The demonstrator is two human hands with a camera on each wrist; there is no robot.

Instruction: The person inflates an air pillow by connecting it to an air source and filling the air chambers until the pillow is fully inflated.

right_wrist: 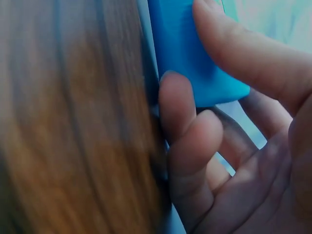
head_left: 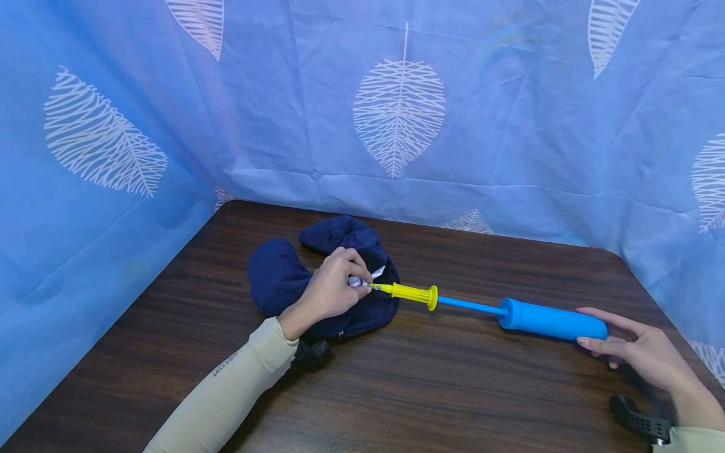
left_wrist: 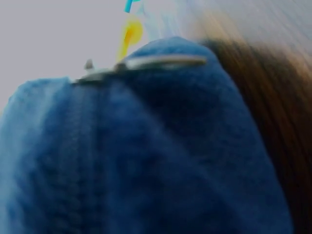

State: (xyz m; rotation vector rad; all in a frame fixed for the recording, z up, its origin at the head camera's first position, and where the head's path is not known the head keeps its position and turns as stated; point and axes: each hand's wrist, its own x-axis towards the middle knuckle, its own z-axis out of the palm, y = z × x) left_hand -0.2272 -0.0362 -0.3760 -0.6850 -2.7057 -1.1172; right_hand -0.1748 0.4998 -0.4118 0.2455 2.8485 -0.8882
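Note:
A navy U-shaped neck pillow (head_left: 277, 270) lies on the table, with a bit of white inner material showing at its opening. My left hand (head_left: 331, 286) pinches around the white piece where the tip of a hand pump meets it; fingers partly hide the joint. The pump has a yellow handle (head_left: 416, 293), a thin blue rod drawn out, and a blue barrel (head_left: 555, 319). On the barrel's far right end my right hand (head_left: 651, 352) grips with thumb and fingers. In the left wrist view, a zipper pull (left_wrist: 163, 62) stands out on the blurred navy fabric (left_wrist: 161, 161).
A dark wood-grain table (head_left: 430, 390) lies under everything. Blue cloth with white leaf prints (head_left: 399, 116) hangs behind and along both sides. A black wrist strap (head_left: 640, 418) is by the right wrist, and another dark device (head_left: 311, 353) sits under the left wrist.

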